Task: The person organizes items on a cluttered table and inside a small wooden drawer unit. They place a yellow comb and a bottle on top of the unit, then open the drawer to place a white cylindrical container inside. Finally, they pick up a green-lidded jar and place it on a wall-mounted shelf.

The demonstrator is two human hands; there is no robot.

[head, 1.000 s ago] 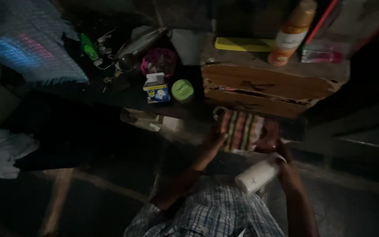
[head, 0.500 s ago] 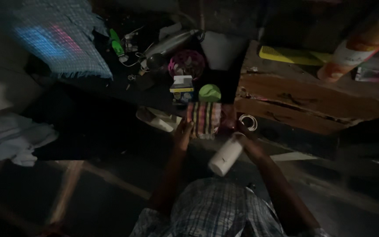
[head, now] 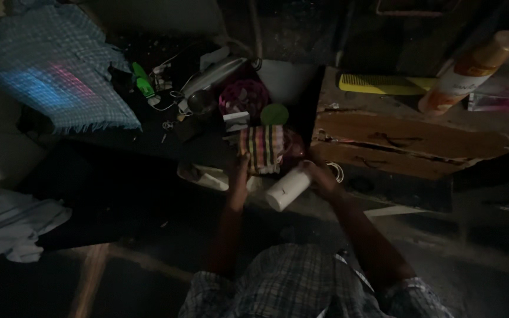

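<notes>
The room is very dim, and a dark tabletop (head: 119, 138) crowded with small things runs across the upper part of the view, beside a rough wooden shelf (head: 407, 138) with a cracked front edge. On the shelf lie a yellow comb (head: 384, 84) and an orange-capped bottle (head: 463, 73) on its side. On the tabletop sit a green round lid (head: 274, 113), a pink woven basket (head: 244, 95), a small box (head: 235, 121), a green lighter-shaped item (head: 144, 82) and a checked blue cloth (head: 54, 70).

The left hand (head: 240, 166) grips the lower edge of a striped cloth (head: 261, 148), which hangs at the tabletop's front edge. The right hand (head: 319, 175) is closed around one end of a white cylindrical container (head: 287, 189), tilted with its free end toward the person.

The cloth looks soft and limp; it would likely sag and fold wherever it is unsupported, so a pinch at an edge or corner suits it. The container appears rigid and smooth, probably light plastic, and could slip in a loose grip; a wrap around its middle would likely steady it better than a hold at its end. Whether it is full cannot be told.
</notes>
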